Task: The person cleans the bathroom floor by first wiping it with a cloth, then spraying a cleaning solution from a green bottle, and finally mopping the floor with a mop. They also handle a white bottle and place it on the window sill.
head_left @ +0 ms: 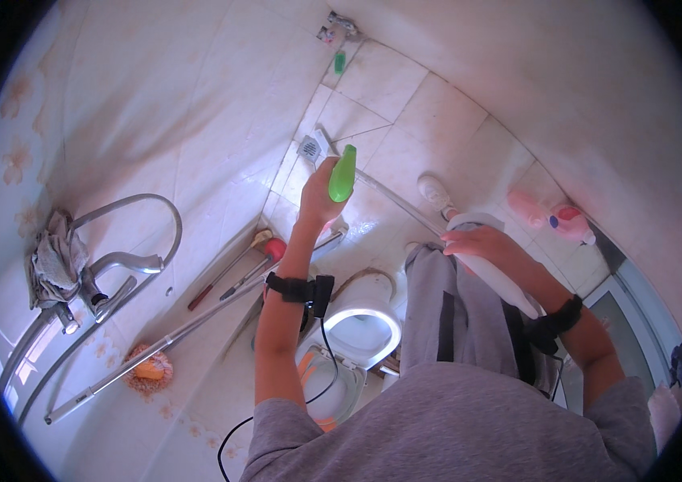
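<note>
My left hand (323, 193) is raised near the middle of the view, its fingers closed round a bright green, rounded, elongated object (343, 174); its exact kind does not show. A thin, pale metal pole (401, 202) slants from beneath that object to my right hand (481, 241), which is closed on it. A thicker white length (502, 283) shows below the right hand and could be the pole's handle. The pole's far end seems to reach a flat white piece (323, 143) on the tiled floor, beside a metal floor drain (307, 149).
A toilet (365, 321) stands below my left arm. At left are a bathtub, a shower hose (172, 217), a grey cloth (58, 257) and a long-handled mop with an orange head (148, 369). Pink bottles (572, 223) stand by the right wall. My shoe (435, 193) is on the tiles.
</note>
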{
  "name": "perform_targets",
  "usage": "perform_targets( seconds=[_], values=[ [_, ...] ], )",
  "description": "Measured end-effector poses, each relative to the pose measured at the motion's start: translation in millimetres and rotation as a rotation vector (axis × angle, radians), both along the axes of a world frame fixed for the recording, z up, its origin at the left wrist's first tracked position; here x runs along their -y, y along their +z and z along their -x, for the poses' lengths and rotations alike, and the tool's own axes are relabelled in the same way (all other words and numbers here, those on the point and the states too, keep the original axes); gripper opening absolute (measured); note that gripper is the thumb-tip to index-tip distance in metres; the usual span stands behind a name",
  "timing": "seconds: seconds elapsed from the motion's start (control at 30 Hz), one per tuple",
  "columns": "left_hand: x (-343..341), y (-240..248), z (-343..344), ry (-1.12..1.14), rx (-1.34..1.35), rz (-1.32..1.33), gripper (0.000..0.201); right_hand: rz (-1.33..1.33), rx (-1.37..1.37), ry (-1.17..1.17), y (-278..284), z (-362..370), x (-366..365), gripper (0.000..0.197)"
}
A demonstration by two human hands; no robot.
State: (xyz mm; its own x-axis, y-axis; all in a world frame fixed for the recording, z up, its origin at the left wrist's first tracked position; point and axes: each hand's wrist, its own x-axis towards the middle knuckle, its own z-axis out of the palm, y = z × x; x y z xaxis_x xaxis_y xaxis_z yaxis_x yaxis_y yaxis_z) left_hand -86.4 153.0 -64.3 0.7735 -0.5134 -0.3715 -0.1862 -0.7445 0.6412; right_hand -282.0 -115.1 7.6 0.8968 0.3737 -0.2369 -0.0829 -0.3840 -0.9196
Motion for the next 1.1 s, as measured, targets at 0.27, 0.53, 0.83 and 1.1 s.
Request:
perform_targets(
  seconds=[0.27,0.53,0.83,1.1],
  values=[
    [0.4,-6.0,12.4,-0.063,-0.008,-0.07,0.036,0.004,-0.018,-0.006,2.5,-0.4,-0.3,0.034],
    [3.0,-3.8,23.2,-0.013,-0.154,0.116,0.027,0.054,0.028,0.005,0.2,1.9,-1.6,0.034],
    [10.5,5.4,47.8,-0.048,-0.077,0.079,0.03,-0.02,0.012,0.007,-2.3,4.6,0.2,0.032],
    [-47.2,13.6,63.2,0.313,-0.021,0.002,0.03,-0.092,-0.002,0.031,3.2,-7.7,-2.2,0.031]
  ],
)
